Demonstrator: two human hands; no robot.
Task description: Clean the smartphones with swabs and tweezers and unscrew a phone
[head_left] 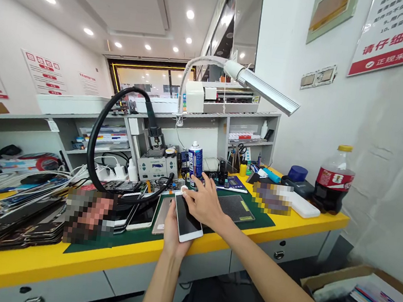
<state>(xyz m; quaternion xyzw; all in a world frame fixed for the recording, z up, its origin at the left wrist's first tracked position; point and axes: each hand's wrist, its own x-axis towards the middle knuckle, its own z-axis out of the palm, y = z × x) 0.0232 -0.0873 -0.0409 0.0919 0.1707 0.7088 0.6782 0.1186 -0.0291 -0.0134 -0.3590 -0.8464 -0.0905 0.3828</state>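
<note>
A white smartphone (189,218) with a dark screen rests in my left hand (173,233), whose fingers and thumb wrap round its left edge and back. Over the phone's upper end is my right hand (206,203). It pinches a small white wad (184,188) at the top edge of the phone, and its other fingers are spread upward. What the wad is made of is too small to tell. Under and behind both hands lies a green work mat (266,220). Just beyond my right fingers stands a blue spray can (195,160).
More phones (144,212) lie left of my hands, beside stacked dark phone parts (16,221). A black hose (94,142) arcs over a soldering station (159,165). A textured pad (236,208) and a cola bottle (333,182) are to the right. Overhead hangs a lamp (268,89).
</note>
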